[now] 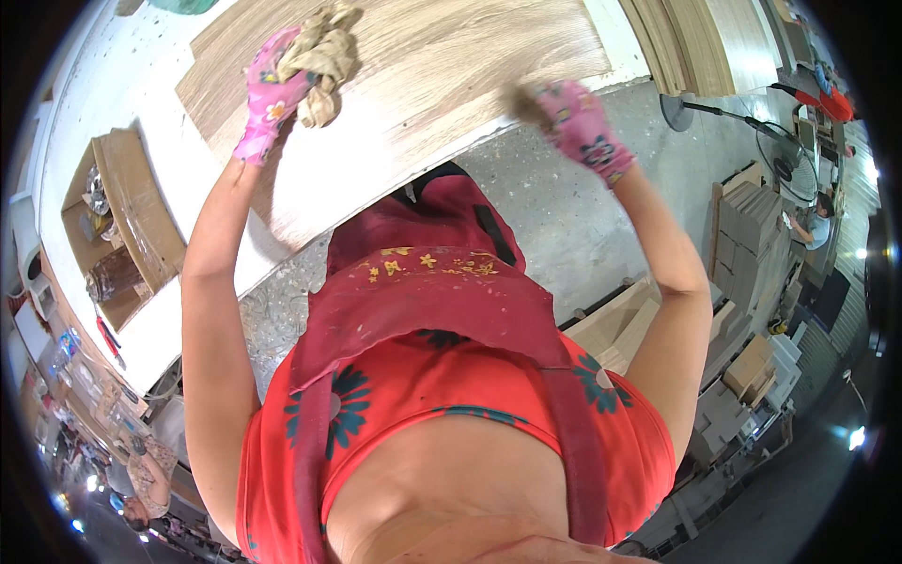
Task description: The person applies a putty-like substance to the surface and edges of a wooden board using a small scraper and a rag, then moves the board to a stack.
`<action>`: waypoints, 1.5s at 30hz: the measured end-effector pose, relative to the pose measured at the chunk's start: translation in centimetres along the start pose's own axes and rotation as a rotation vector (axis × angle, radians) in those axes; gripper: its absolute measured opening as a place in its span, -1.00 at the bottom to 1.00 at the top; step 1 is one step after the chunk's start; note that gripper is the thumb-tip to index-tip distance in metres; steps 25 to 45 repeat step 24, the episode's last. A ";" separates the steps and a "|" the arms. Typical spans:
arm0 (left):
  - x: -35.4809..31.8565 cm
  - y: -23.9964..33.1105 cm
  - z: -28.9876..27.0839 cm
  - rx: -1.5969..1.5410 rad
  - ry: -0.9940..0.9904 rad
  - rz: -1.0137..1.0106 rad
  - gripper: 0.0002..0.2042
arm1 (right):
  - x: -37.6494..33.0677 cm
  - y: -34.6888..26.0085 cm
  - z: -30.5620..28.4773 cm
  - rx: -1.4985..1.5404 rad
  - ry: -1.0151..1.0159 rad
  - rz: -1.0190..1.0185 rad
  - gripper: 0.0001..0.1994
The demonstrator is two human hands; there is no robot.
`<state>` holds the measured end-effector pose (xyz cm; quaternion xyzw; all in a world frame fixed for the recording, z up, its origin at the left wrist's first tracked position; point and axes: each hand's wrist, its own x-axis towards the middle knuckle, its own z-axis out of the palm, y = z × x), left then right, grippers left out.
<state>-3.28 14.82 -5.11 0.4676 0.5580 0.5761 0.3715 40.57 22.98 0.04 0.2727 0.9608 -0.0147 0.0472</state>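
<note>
My left hand (274, 89), in a pink flowered glove, is closed on a crumpled beige rag (324, 58). The rag rests on a wood-grain panel (423, 80) lying on the white table. Off the panel's right front edge, over the floor, is my right hand (581, 127) in a matching glove. Its fingers curl round a small brownish thing (524, 101), too smeared by motion to name.
An open cardboard box (141, 202) with wrapped items stands at the left of the table, with red-handled pliers (110, 340) near it. Stacked boards (686, 42) lie at the far right. A fan (785, 164) and another person (816, 226) are farther right.
</note>
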 end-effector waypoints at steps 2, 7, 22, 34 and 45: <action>0.3 -0.6 -0.5 -0.016 -0.002 0.014 -0.41 | -1.7 5.9 -0.9 -0.074 0.006 0.152 -0.44; 0.8 -2.4 -2.4 0.128 -0.010 0.046 -0.37 | -4.9 14.6 -1.5 -0.035 0.173 0.452 -0.40; -0.7 -1.1 0.2 0.725 0.242 -0.003 -0.47 | 10.2 16.9 -1.0 0.327 0.104 0.528 -0.41; -0.9 -1.4 -0.1 0.762 0.242 0.044 -0.47 | 17.1 18.6 -1.6 0.307 0.083 0.474 -0.34; -0.9 -1.4 -0.1 0.762 0.242 0.044 -0.47 | 17.1 18.6 -1.6 0.307 0.083 0.474 -0.34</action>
